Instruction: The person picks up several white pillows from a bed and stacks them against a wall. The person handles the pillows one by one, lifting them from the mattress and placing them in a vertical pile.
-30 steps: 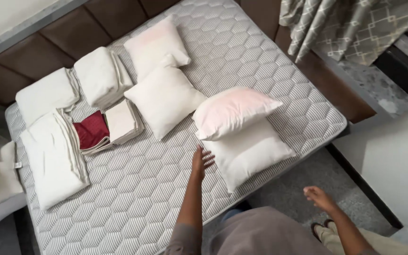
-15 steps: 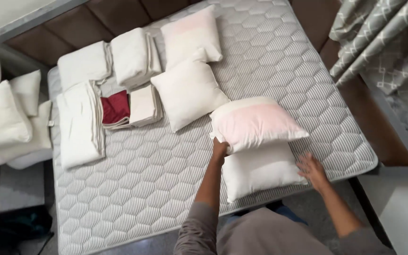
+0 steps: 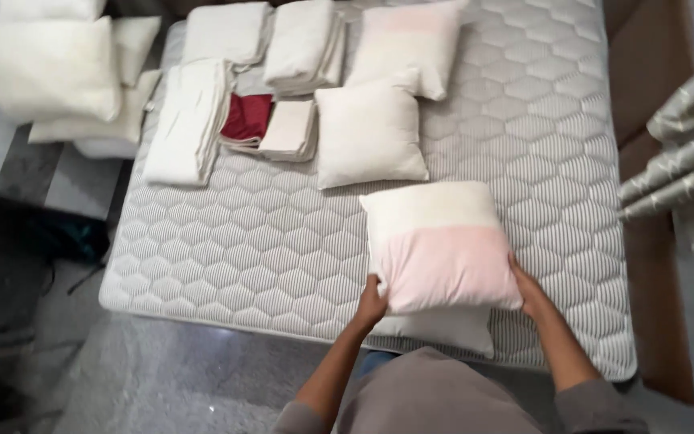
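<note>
Both hands clasp white-and-pink soft square pillow point(image 3: 441, 245): my left hand point(image 3: 370, 305) at lower-left corner, right hand point(image 3: 530, 293) at lower-right; pillow rests atop white pillow point(image 3: 443, 329) near grey quilted mattress point(image 3: 226, 257) edge.

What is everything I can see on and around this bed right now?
mattress: one, grey quilted, fills the middle.
pink and cream pillow: one, near edge, held at both sides.
white pillow underneath: one, below the held pillow.
square white pillow: one, centre.
far pillow: one, pale pink and cream, top.
folded white linens: several stacks, upper left.
red cloth: one, among the linens.
floor cushions: several, white, left of the bed.
curtain: grey patterned, right.
left hand: on the pillow's left edge.
right hand: on its right edge.
</note>
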